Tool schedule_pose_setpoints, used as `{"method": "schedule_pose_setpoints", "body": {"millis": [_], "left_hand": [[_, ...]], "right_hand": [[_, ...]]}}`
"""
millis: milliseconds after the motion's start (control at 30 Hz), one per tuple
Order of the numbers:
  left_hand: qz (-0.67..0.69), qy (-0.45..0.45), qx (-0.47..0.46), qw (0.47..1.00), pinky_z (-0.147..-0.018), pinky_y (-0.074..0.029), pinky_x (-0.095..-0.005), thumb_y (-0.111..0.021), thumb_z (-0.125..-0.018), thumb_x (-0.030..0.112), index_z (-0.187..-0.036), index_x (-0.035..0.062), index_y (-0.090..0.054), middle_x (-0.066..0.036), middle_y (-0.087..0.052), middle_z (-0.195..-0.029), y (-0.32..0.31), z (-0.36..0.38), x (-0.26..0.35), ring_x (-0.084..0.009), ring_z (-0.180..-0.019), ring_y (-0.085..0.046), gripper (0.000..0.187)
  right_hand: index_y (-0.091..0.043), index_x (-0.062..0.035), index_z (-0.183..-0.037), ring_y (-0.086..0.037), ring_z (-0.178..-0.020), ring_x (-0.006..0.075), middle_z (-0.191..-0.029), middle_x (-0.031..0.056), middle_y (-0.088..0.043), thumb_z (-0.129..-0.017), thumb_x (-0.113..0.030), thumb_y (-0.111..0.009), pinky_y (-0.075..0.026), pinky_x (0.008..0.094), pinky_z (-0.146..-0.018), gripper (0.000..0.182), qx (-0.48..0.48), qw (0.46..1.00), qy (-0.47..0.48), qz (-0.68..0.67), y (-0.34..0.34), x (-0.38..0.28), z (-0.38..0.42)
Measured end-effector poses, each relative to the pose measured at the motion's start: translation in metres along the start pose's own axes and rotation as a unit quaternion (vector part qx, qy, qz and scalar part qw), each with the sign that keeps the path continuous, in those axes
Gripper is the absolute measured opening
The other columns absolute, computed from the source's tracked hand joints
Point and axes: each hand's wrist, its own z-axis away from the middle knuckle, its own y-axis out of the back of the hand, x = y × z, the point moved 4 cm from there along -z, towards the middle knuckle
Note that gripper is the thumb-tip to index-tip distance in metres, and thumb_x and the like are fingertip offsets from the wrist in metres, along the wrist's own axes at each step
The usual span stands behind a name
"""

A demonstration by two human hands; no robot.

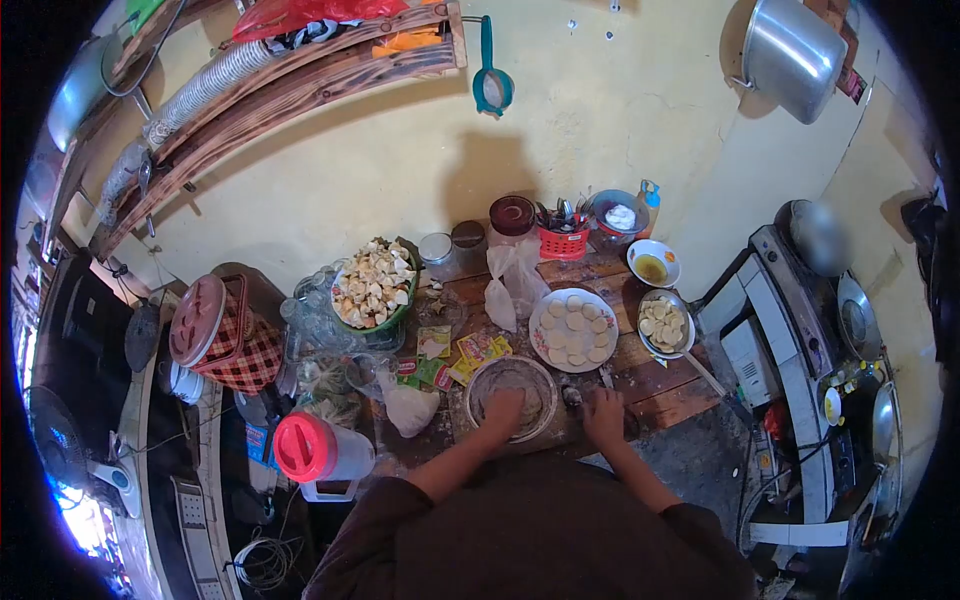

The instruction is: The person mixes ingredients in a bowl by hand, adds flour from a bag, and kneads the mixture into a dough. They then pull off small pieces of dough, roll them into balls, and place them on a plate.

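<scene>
My left hand [504, 406] reaches into a round bowl [470, 388] with pale floury stuff inside; its fingers point down and are mostly hidden. On the wooden table to the right of the bowl rests my right hand [603, 412], its fingers slightly apart. A thin pale utensil [606, 377] lies just beyond those fingertips, and a small dark shiny thing [572, 396] sits to their left. Beyond both hands is a white plate [536, 345] with several flat round pale dough pieces [574, 322] spread over it.
A bowl of pale slices [662, 322] and a small bowl of yellow liquid [652, 268] stand at right. Behind are a red cutlery basket [563, 244] and a green basin heaped with cut pieces [374, 284]. Seasoning packets [433, 372] and a red-lidded jug [322, 452] are left; a stove [800, 330] is right.
</scene>
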Motion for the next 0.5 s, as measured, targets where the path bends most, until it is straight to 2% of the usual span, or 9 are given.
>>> {"method": "schedule_pose_setpoints", "body": {"millis": [67, 167, 200, 267, 300, 367, 400, 467, 500], "left_hand": [[0.061, 0.003, 0.032, 0.998, -0.066, -0.049, -0.0444, -0.059, -0.067, 0.01, -0.086, 0.005, -0.059, -0.018, -0.061, -0.08, -0.001, -0.002, -0.007, -0.0362, -0.079, -0.06, 0.019], [0.066, 0.03, 0.011, 0.997, -0.065, -0.048, -0.0454, -0.056, -0.071, 0.013, -0.086, 0.0051, -0.059, -0.019, -0.061, -0.084, 0.016, -0.001, -0.011, -0.0365, -0.08, -0.06, 0.017], [0.066, 0.03, 0.011, 0.997, -0.065, -0.048, -0.0454, -0.056, -0.071, 0.013, -0.086, 0.0051, -0.059, -0.019, -0.061, -0.084, 0.015, 0.001, -0.013, -0.0365, -0.08, -0.06, 0.017], [0.122, 0.031, -0.018, 0.992, -0.081, -0.045, -0.0443, -0.053, -0.078, 0.026, -0.098, 0.0059, -0.06, -0.022, -0.058, -0.1, 0.009, 0.006, -0.015, -0.0375, -0.095, -0.055, 0.029], [0.122, 0.033, -0.02, 0.992, -0.081, -0.045, -0.0443, -0.053, -0.078, 0.026, -0.098, 0.0059, -0.06, -0.022, -0.058, -0.1, 0.012, 0.01, -0.012, -0.0375, -0.095, -0.055, 0.029], [-0.008, -0.052, -0.07, 0.996, -0.098, -0.029, -0.0503, -0.041, -0.084, 0.044, -0.121, 0.0061, -0.049, -0.026, -0.042, -0.125, 0.012, 0.023, 0.005, -0.0387, -0.119, -0.038, 0.053], [-0.006, -0.048, -0.073, 0.996, -0.098, -0.029, -0.0503, -0.041, -0.084, 0.044, -0.121, 0.0061, -0.049, -0.026, -0.042, -0.125, 0.02, 0.029, 0.011, -0.0387, -0.119, -0.038, 0.053], [0.143, 0.0, -0.212, 0.967, -0.103, -0.006, -0.0578, -0.027, -0.083, 0.062, -0.136, 0.0063, -0.027, -0.024, -0.021, -0.14, 0.025, 0.037, 0.019, -0.0375, -0.132, -0.014, 0.077], [0.144, 0.002, -0.212, 0.966, -0.103, -0.006, -0.0578, -0.027, -0.083, 0.062, -0.136, 0.0063, -0.027, -0.024, -0.021, -0.14, 0.021, 0.036, 0.019, -0.0375, -0.132, -0.014, 0.077]], "right_hand": [[-0.052, -0.0028, -0.104, -0.046, -0.098, 0.0365, -0.105, 0.0181, -0.05, -0.073, -0.017, -0.062, -0.039, 0.0451, -0.083, 0.035, 0.036, 0.985, 0.09, -0.144, 0.004, -0.02, -0.003], [-0.051, -0.0019, -0.11, -0.044, -0.103, 0.0375, -0.11, 0.021, -0.048, -0.076, -0.02, -0.062, -0.037, 0.0445, -0.089, 0.04, -0.013, 0.967, 0.143, -0.209, 0.009, -0.055, -0.002], [-0.051, -0.0019, -0.11, -0.044, -0.103, 0.0375, -0.11, 0.021, -0.048, -0.076, -0.02, -0.062, -0.037, 0.0445, -0.089, 0.04, -0.012, 0.967, 0.143, -0.209, 0.006, -0.056, -0.001], [-0.051, -0.0011, -0.112, -0.042, -0.108, 0.0383, -0.115, 0.0235, -0.045, -0.078, -0.021, -0.06, -0.035, 0.0441, -0.093, 0.04, -0.048, 0.972, 0.208, -0.099, -0.006, -0.061, 0.004], [-0.051, -0.0011, -0.112, -0.042, -0.108, 0.0383, -0.115, 0.0235, -0.045, -0.078, -0.021, -0.06, -0.035, 0.0441, -0.093, 0.04, -0.05, 0.972, 0.207, -0.101, -0.008, -0.061, 0.004], [-0.049, -0.0014, -0.114, -0.042, -0.108, 0.0397, -0.116, 0.025, -0.044, -0.08, -0.02, -0.057, -0.035, 0.0453, -0.093, 0.039, -0.051, 0.972, 0.197, -0.114, -0.011, -0.062, 0.005], [-0.049, -0.0014, -0.114, -0.042, -0.108, 0.0397, -0.116, 0.025, -0.044, -0.08, -0.02, -0.057, -0.035, 0.0453, -0.093, 0.039, -0.056, 0.972, 0.198, -0.114, -0.015, -0.06, 0.006], [-0.048, -0.0026, -0.116, -0.042, -0.107, 0.04, -0.114, 0.0253, -0.045, -0.081, -0.019, -0.054, -0.036, 0.046, -0.091, 0.04, -0.097, 0.973, 0.169, -0.121, -0.028, -0.053, 0.006], [-0.048, -0.0026, -0.116, -0.042, -0.107, 0.04, -0.114, 0.0253, -0.045, -0.081, -0.019, -0.054, -0.036, 0.046, -0.091, 0.04, -0.099, 0.973, 0.169, -0.122, -0.026, -0.055, 0.005]]}}
